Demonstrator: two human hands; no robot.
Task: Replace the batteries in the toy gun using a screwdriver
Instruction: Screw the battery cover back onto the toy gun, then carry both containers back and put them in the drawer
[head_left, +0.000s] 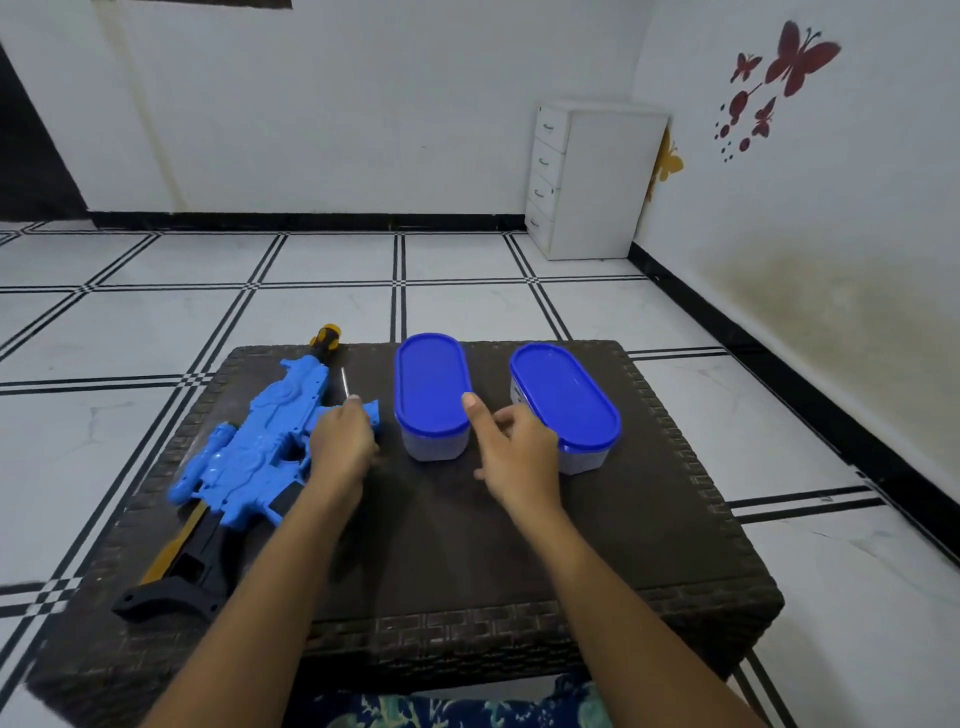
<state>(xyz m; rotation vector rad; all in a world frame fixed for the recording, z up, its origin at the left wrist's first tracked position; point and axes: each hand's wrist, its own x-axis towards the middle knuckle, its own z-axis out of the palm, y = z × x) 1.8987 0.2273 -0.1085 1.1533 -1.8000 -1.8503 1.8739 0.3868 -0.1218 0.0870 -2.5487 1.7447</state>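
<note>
A: Item one, largest: dark wicker table (675, 545). On its left side, blue toy gun (249, 457), black stock nearest the person.

B: Handling?

A: Likely light, rigid plastic; best steadied by the body.

B: Next?

A: Two blue-lidded containers (432, 395), (566, 405), both shut.

B: Hands?

A: Left hand (343, 441) clenched around the screwdriver (344, 383), shaft pointing away, touching the gun's right edge. Right hand (511, 447) loose, grasping nothing, between the containers.

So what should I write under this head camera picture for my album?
Left hand holding a screwdriver beside the blue toy gun, right hand between two blue-lidded containers.
</note>
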